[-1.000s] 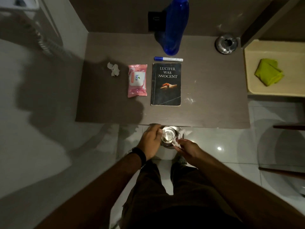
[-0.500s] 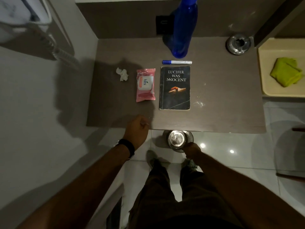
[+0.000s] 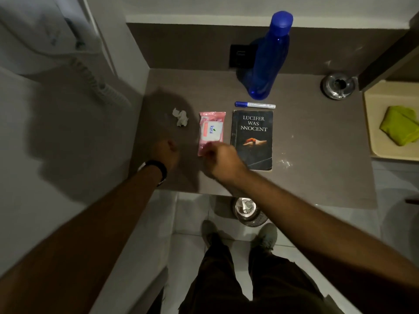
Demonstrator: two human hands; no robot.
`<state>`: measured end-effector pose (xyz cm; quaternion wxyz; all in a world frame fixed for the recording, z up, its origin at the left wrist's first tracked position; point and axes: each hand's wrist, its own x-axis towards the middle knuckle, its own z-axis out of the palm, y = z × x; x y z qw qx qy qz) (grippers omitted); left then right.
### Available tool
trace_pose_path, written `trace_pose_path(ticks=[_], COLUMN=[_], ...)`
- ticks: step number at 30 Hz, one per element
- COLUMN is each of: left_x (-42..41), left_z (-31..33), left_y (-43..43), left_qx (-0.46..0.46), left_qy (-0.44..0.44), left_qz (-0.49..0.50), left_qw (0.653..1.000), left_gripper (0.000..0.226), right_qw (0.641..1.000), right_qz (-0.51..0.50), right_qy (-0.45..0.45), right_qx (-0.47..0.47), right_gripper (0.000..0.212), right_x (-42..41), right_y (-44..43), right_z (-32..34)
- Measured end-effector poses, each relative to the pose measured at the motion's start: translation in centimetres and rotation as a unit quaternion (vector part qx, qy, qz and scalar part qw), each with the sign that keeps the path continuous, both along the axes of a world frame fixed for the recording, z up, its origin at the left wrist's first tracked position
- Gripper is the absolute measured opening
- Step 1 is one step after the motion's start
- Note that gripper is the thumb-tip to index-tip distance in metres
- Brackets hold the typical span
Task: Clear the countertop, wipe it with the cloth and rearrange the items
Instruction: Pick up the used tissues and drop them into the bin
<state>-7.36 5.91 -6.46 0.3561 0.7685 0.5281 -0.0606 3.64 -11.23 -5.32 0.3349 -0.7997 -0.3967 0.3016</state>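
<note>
Right hand (image 3: 221, 158) is at the near edge of the pink wipes pack (image 3: 212, 132), fingers apparently pinching it; blur prevents certainty. Left hand (image 3: 164, 152) is loosely curled and holds nothing. The pack lies on the countertop (image 3: 317, 155), at 9 o'clock from the book (image 3: 252, 139). Lift straight up. The cloth (image 3: 400, 124) waits at 3 o'clock.

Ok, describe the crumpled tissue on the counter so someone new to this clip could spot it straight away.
Start at the brown countertop and find the black book at its middle. Just left of the book lies a pink wipes pack, and left of that, apart from it, sits the crumpled tissue. It is the only small white, shapeless wad there; its neighbours are flat and rectangular.
</note>
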Motion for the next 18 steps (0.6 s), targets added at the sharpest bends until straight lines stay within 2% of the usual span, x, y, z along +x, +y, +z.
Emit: trace_pose_path(ticks=[2,5,7,10,13,16,18], left_x=[-1.4,-2.8,-2.8,-2.4,-2.2,-2.5,-2.8], left_z=[-1.3,-2.9,-3.3,-3.2,-3.4,-4.8,-6.2], left_y=[0.4,0.8,1.0,1.1,1.4,1.9,2.2], left_qx=[-0.007,-0.002,0.015,0.034,0.037,0.045,0.045], left_qy=[0.018,0.066,0.093,0.108,0.117,0.119,0.119], left_qz=[-0.040,-0.140,-0.183,-0.195,-0.201,-0.197,-0.201], left_qw=[0.999,0.988,0.979,0.974,0.972,0.972,0.971], left_gripper=[0.031,0.058,0.068,0.073,0.072,0.069,0.068], right_qw=[0.996,0.982,0.972,0.916,0.885,0.896,0.926], right_qz=[0.057,0.094,0.130,0.203,0.221,0.211,0.182], right_qy=[-0.072,-0.139,-0.171,-0.304,-0.367,-0.388,-0.332], right_qx=[-0.012,-0.083,-0.098,-0.167,-0.183,-0.049,0.003], right_gripper=[0.019,0.040,0.051,0.062,0.049,0.023,0.019], right_x=[1.7,2.9,3.0,2.8,2.3,1.9,1.5], right_y=[4.8,11.0,13.7,16.0,16.5,15.4,13.7], right_z=[-1.2,-1.6,-2.2,-3.1,-3.6,-3.9,-3.9])
